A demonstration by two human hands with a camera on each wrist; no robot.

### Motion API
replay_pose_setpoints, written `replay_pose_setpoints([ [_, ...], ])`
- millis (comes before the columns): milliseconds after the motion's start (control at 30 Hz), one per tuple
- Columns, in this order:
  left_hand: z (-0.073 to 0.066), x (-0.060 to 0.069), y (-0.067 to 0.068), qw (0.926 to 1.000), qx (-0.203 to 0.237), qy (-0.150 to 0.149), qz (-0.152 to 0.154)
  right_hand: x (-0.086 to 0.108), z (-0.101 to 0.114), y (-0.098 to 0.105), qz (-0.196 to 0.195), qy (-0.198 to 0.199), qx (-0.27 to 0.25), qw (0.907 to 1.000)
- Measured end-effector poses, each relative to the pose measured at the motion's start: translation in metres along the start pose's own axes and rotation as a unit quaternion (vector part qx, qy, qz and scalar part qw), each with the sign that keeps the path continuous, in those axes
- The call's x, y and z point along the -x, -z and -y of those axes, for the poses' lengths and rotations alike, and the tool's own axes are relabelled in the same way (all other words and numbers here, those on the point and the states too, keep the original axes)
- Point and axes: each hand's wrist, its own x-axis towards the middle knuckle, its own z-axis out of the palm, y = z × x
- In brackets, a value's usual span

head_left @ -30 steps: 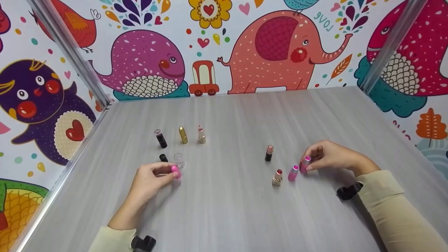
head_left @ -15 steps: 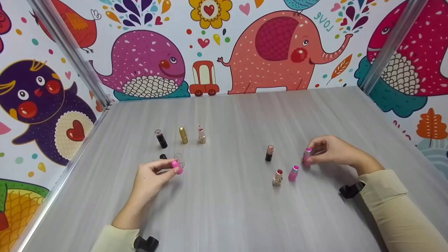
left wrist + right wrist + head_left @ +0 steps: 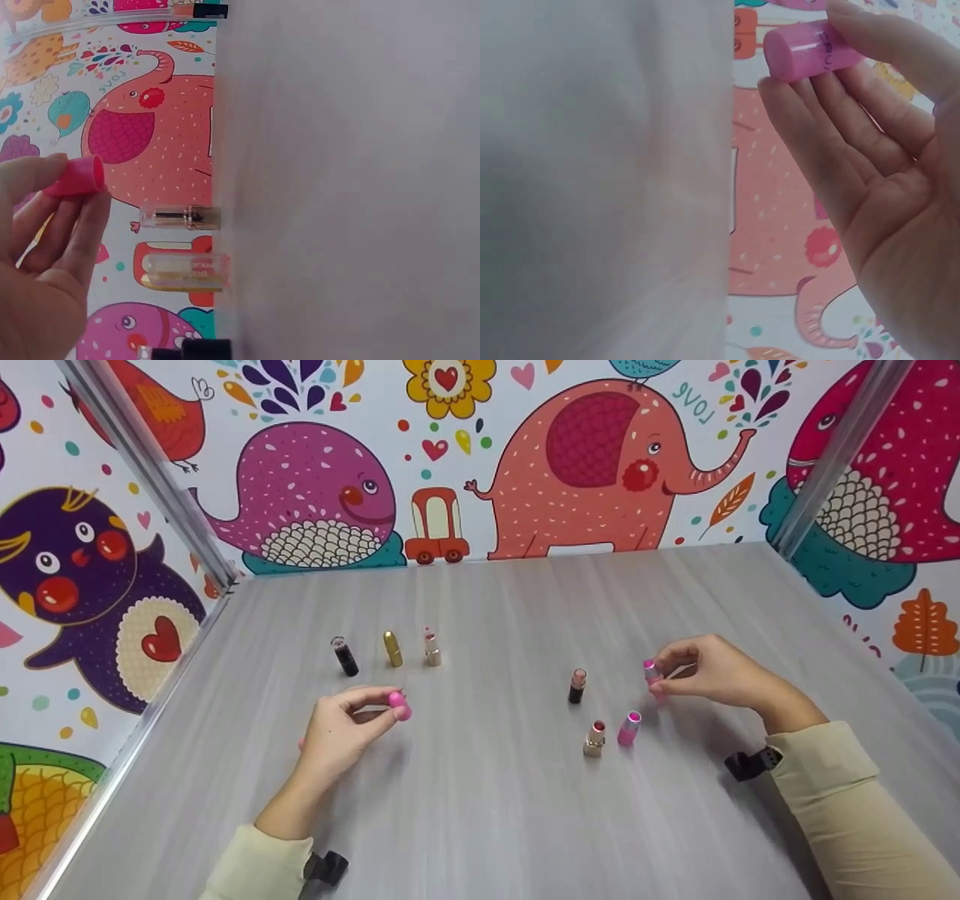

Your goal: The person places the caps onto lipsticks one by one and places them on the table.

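Observation:
In the head view my left hand (image 3: 341, 735) pinches a bright pink lipstick cap (image 3: 400, 706) between thumb and fingertips above the table. The left wrist view shows the rim of this pink cap (image 3: 81, 176). My right hand (image 3: 716, 675) pinches an uncapped pink lipstick (image 3: 651, 670) with a silver collar, raised off the table; its pink base (image 3: 814, 51) shows in the right wrist view. Near the right hand stand a second uncapped pink lipstick (image 3: 628, 730), a red lipstick (image 3: 595, 740) in a gold base and a nude lipstick (image 3: 577, 688) in a black base.
Upright at the back left are a black lipstick (image 3: 345, 657), a gold lipstick (image 3: 393, 649) and a gold-based lipstick (image 3: 431, 649). A pink bit (image 3: 301, 743) peeks out behind the left hand. Printed walls (image 3: 450, 457) bound the grey table (image 3: 495, 810).
My left hand has moved right and slightly away with the pink cap, now covering the black and clear caps. My right hand has raised the pink lipstick and moved away, apart from the second one.

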Motion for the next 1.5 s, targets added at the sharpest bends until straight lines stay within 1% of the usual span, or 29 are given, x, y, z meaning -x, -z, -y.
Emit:
replay_pose_setpoints([
  [133,-0.015,-0.003,-0.007,0.9996,0.0,-0.027,0.007,0.001,0.016,-0.002,0.0,0.0,0.001,1.0],
  [267,-0.028,-0.009,-0.016,0.9984,0.008,-0.053,0.019,0.004,0.033,-0.004,-0.004,0.011,0.011,0.9999],
  [400,-0.038,-0.014,-0.025,0.9971,0.031,-0.061,0.033,0.006,0.044,-0.007,-0.022,0.03,0.023,0.9991],
  [600,-0.05,-0.022,-0.037,0.9932,0.075,-0.08,0.037,0.008,0.055,-0.012,-0.05,0.052,0.022,0.9971],
  [733,-0.056,-0.024,-0.044,0.9914,0.095,-0.079,0.044,0.007,0.064,-0.017,-0.059,0.072,0.033,0.9951],
  [867,-0.057,-0.024,-0.052,0.9899,0.108,-0.076,0.052,0.002,0.076,-0.023,-0.061,0.099,0.053,0.9919],
  [1033,-0.054,-0.023,-0.063,0.9854,0.137,-0.079,0.064,-0.005,0.092,-0.033,-0.058,0.133,0.077,0.9864],
  [1233,-0.052,-0.019,-0.075,0.9778,0.181,-0.083,0.066,-0.011,0.107,-0.047,-0.039,0.164,0.076,0.9827],
  [1333,-0.053,-0.018,-0.079,0.9709,0.213,-0.088,0.066,-0.014,0.115,-0.052,-0.035,0.175,0.07,0.9814],
  [1433,-0.055,-0.017,-0.084,0.9658,0.234,-0.09,0.067,-0.018,0.119,-0.056,-0.034,0.188,0.069,0.9791],
  [1500,-0.057,-0.016,-0.086,0.9655,0.235,-0.087,0.068,-0.02,0.122,-0.058,-0.033,0.194,0.072,0.9778],
])
